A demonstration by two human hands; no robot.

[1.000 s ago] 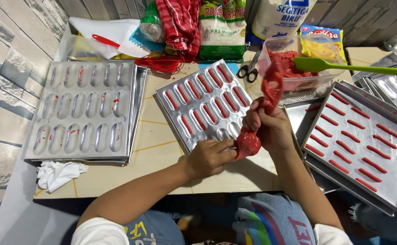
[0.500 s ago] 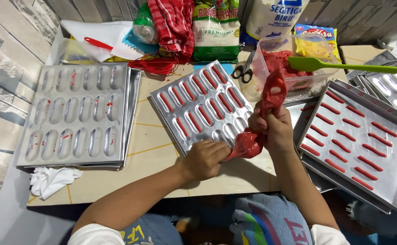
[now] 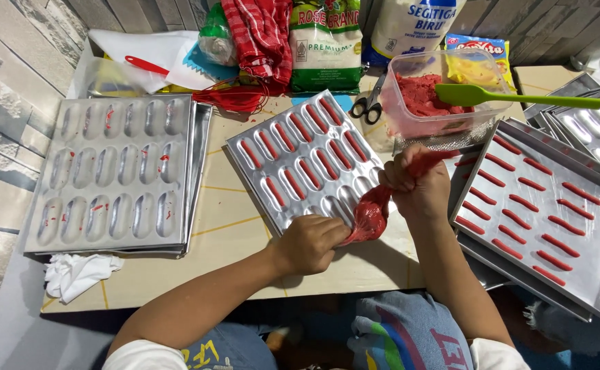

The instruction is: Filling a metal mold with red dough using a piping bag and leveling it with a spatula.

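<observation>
Right hand (image 3: 418,183) clenched around the twisted upper end of a red-filled piping bag (image 3: 374,209) — fingers wrapped tight, the bag's tail (image 3: 431,159) sticking out past the knuckles toward the far side. Left hand (image 3: 310,241) sits just below and to the left of the right hand, fingers pinched on the bag's lower tip, which points down at the near edge of the middle mould tray (image 3: 304,161). Bag hangs between the two hands, bulging, tilted from the right hand down to the left one.

Middle mould tray lies just beyond the left hand, turned at an angle; most of its oval wells carry red strips of batter, the wells nearest the left-hand fingers look unfilled. To the right of the right hand, touching distance from the forearm — a flat tray (image 3: 545,212) with rows of red strips, stacked on other trays. Beyond the right hand: clear plastic tub (image 3: 439,96) of red batter with a green spatula (image 3: 512,97) resting across it, handle running off to the right. Scissors (image 3: 370,101) just left of the tub.

Far left of the left hand, well apart: a mould tray (image 3: 111,175) with only red smears in its wells. White crumpled tissue (image 3: 77,273) near its close corner. At the back of the table (image 3: 238,226), flour bags (image 3: 327,44) and a red checked cloth (image 3: 259,34).
</observation>
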